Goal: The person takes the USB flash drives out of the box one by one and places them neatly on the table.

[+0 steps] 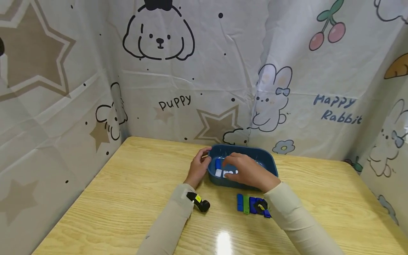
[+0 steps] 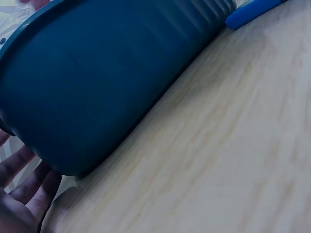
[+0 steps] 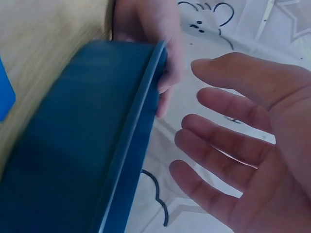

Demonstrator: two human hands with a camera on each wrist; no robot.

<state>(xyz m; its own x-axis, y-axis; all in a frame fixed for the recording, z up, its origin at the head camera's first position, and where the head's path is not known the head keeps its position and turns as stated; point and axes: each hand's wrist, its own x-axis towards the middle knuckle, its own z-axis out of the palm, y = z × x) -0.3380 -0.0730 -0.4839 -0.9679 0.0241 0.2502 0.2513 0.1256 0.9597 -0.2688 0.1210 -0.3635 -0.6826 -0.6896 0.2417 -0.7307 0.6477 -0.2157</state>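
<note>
A dark blue plastic basin (image 1: 269, 161) stands on the table with blue and white small pieces inside. At its left end my left hand (image 1: 200, 164) holds the rim; the left wrist view shows several fingers (image 2: 36, 187) along the outside of that end. My right hand (image 1: 247, 171) hovers over the basin, covering part of the inside. Thumb and fingers stand apart with nothing between them in the right wrist view. Below that hand lie a blue piece (image 1: 218, 163) and a white piece (image 1: 218, 173), with more white pieces (image 1: 225, 174) beside them.
In front of the basin, a row of flat pieces lies on the wooden table (image 1: 127, 198): a blue one (image 1: 240, 202), a green one (image 1: 246, 204) and several darker blue ones (image 1: 253, 205). A printed curtain (image 1: 191, 78) hangs behind and at both sides.
</note>
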